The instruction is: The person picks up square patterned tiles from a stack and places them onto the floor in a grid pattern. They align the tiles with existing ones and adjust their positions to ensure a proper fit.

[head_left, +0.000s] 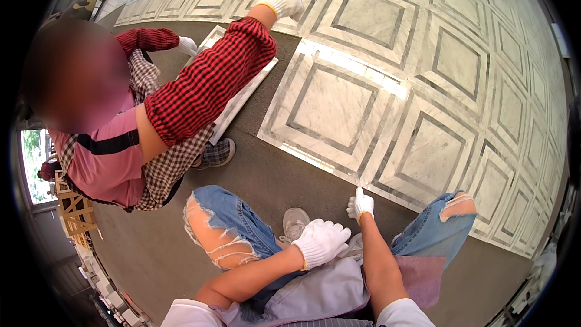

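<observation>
My left hand, in a white knit glove, is held over my lap with its fingers curled; whatever may lie inside the curl is hidden. Farther forward, my right hand in a matching glove is at the near edge of a marble panel. One digit points up to that edge while the other fingers are folded, with nothing visible in them. The panel is pale, veined stone with a grey square border inlaid in it. It lies flat among many similar panels.
At left, a co-worker in red checked sleeves bends in close, one gloved hand reaching over the panels. Beside that person lies a pale slab. My knees frame the grey floor. A wooden crate stands far left.
</observation>
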Motion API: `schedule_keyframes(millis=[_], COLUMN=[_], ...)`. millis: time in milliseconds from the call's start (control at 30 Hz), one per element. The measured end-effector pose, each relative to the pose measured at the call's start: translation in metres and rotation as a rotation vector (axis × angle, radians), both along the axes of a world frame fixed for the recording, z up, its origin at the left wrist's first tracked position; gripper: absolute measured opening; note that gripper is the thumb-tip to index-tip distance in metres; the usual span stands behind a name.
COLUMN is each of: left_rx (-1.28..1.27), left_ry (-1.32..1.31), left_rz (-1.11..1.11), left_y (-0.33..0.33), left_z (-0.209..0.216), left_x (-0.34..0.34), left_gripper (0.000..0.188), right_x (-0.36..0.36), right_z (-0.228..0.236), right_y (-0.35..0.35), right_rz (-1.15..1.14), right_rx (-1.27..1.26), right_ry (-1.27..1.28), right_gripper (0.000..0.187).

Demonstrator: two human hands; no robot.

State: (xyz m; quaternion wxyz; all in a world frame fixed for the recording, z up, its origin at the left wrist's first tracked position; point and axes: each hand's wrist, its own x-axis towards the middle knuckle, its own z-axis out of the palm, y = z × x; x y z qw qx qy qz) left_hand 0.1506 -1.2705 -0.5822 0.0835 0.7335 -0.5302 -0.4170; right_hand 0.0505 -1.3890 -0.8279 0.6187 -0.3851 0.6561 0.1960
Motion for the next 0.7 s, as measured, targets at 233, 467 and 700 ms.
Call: schedule_keyframes(millis=[233, 467, 700], left_rx=[-0.033, -0.030, -0.024], left_ry=[-0.024, -0.056, -0.069], left_rz=[-0.008, -0.004, 0.019], left_y=[0.006, 0.007, 0.006], left_z=[-0.005, -0.012, -0.016], left_x=[-0.002, -0.003, -0.006], left_gripper=[0.024, 0.027, 0.028], right_x=[0.005, 0.010, 0.012], right_z=[0.010, 0.018, 0.017], right_y=[0.001, -0.005, -0.012], right_rz=[0.008, 0.129, 0.178], right_rx=[0.016, -0.023, -0.060], right_ry=[-0.003, -0.126, -0.180], right_gripper=[0.048, 0.035, 0.031])
